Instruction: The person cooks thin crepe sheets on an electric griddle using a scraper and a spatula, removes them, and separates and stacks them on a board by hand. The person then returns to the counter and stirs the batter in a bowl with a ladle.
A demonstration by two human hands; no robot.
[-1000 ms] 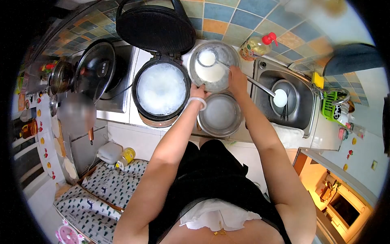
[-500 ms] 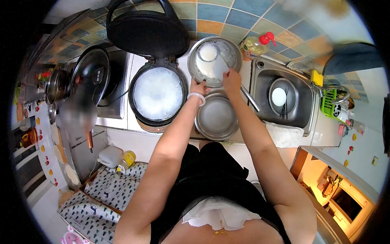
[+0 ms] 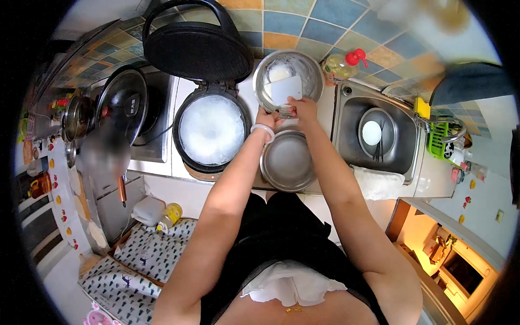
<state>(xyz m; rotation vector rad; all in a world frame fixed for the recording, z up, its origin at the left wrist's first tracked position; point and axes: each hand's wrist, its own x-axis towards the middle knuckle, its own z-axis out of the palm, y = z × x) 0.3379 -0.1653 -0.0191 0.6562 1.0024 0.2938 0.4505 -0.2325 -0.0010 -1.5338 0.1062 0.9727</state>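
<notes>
A metal bowl (image 3: 316, 73) with pale batter smeared inside stands tilted at the back of the counter. My left hand (image 3: 267, 118) is closed on its near rim. My right hand (image 3: 303, 110) pinches a flat white scraper (image 3: 284, 90), which lies over the inside of the bowl. Behind the scraper shows a round patch of white batter (image 3: 280, 71). Just below my hands is a second metal bowl (image 3: 288, 162). To the left, an open electric griddle (image 3: 179, 141) holds a round white layer of batter (image 3: 212, 130).
The griddle's black lid (image 3: 197, 49) stands raised at the back. A pump bottle (image 3: 341, 66) is right of the bowl. The sink (image 3: 346, 141) holds a bowl and chopsticks; a white cloth (image 3: 379, 183) hangs at its front edge. A black lidded pan (image 3: 122, 103) is far left.
The scraper has turned and moved left and nearer inside the bowl, with my right hand following. A metal handle beside my right forearm is no longer visible.
</notes>
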